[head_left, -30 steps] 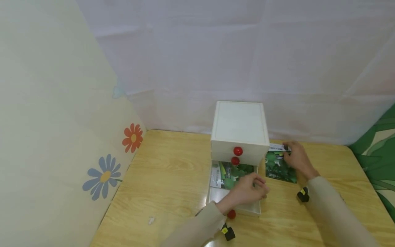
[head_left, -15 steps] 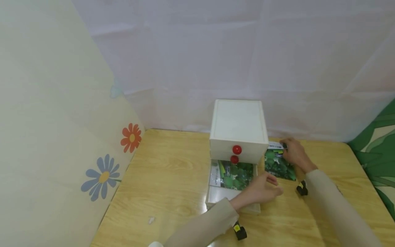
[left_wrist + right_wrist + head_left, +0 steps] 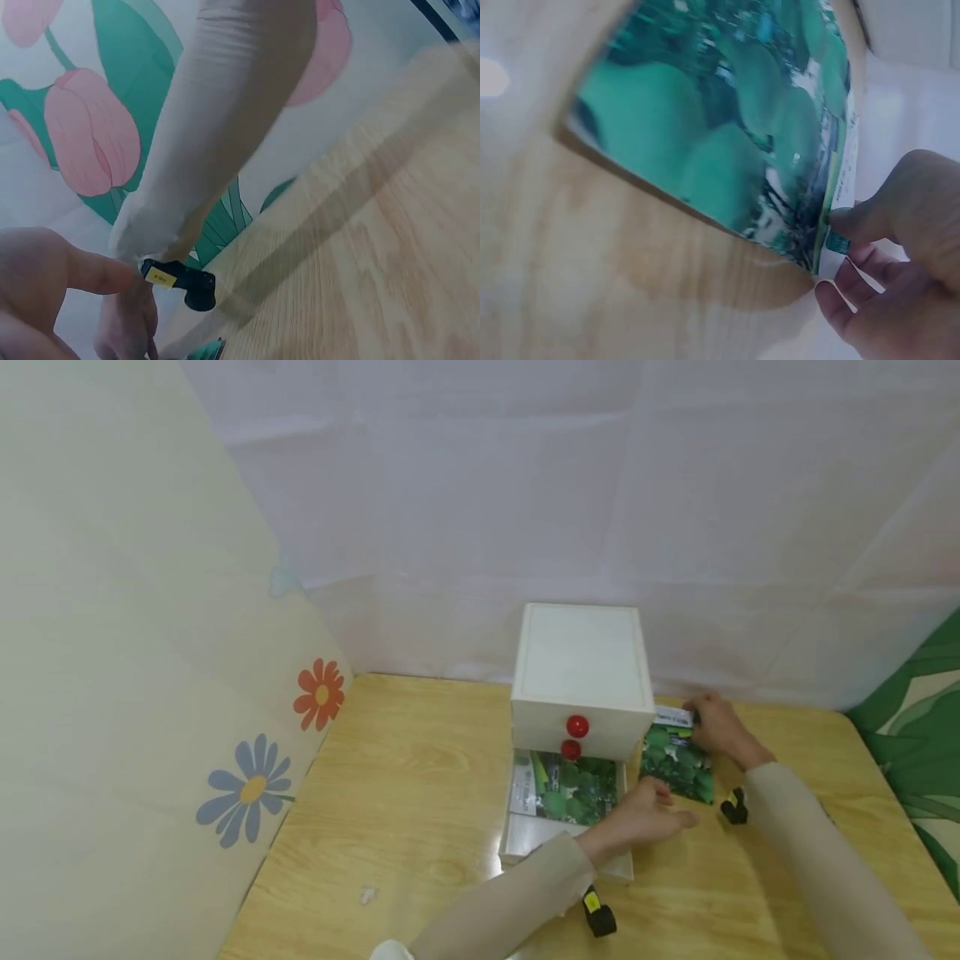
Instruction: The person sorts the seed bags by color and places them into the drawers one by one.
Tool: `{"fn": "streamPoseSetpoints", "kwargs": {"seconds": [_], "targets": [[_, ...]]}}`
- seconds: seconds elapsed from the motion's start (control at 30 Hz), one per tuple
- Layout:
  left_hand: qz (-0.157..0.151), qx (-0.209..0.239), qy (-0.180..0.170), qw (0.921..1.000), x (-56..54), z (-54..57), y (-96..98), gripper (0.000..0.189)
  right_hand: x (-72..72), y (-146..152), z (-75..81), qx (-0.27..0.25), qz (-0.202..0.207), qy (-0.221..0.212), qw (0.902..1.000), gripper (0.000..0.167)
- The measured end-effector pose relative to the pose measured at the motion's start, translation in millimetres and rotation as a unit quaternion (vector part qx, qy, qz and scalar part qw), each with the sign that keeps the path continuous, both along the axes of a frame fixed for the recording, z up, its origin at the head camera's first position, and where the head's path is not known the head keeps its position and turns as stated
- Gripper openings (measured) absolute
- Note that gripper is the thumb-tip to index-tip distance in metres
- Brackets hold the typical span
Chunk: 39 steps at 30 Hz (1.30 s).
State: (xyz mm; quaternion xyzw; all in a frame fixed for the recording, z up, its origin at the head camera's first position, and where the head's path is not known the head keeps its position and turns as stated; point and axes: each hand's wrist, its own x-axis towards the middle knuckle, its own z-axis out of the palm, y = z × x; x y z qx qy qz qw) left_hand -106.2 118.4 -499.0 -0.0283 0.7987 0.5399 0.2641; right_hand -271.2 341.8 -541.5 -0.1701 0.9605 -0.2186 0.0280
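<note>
My right hand (image 3: 722, 727) pinches the far right corner of a thin booklet (image 3: 678, 764) with a green leaf photo and a white strip. In the right wrist view the thumb lies on top of the booklet (image 3: 727, 127), fingers beneath, and its edge is tilted up off the table. My left hand (image 3: 637, 817) holds nothing, fingers extended, just in front of the booklet's near edge and over the drawer's right side. A matching booklet (image 3: 573, 785) lies in the pulled-out bottom drawer (image 3: 528, 835) of a small white cabinet (image 3: 583, 656).
Two red knobs (image 3: 577, 727) sit on the cabinet's front, left of the held booklet. A white cloth (image 3: 450, 510) hangs behind the wooden table (image 3: 420, 760). A small whitish scrap (image 3: 367, 895) lies at the front left. Black wrist cameras (image 3: 598, 914) hang below both wrists.
My left hand has moved right, from over the drawer toward the booklet's near edge. The right hand keeps its pinch, and the booklet has shifted slightly left.
</note>
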Motion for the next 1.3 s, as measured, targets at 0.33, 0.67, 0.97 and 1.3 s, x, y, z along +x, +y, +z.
{"fn": "streamPoseSetpoints", "kwargs": {"seconds": [0.33,0.67,0.97,1.3], "targets": [[0.066,0.102,-0.090,0.9884,-1.8,-4.6,13.0,0.034,-6.3,7,2.4,-0.034,0.010,-0.067,0.9971,0.026],[0.156,0.172,-0.085,0.9690,-3.9,-5.6,23.8,0.058,-4.5,2,5.0,-0.039,-0.006,-0.086,0.9955,0.029],[0.180,0.178,-0.084,0.9638,-3.5,-6.1,27.7,0.064,-3.3,10,4.8,-0.038,-0.001,-0.064,0.9972,0.023],[0.205,0.172,-0.053,0.9622,-1.3,-7.5,29.7,0.062,4.5,38,9.4,-0.073,-0.011,-0.097,0.9925,0.025]]}}
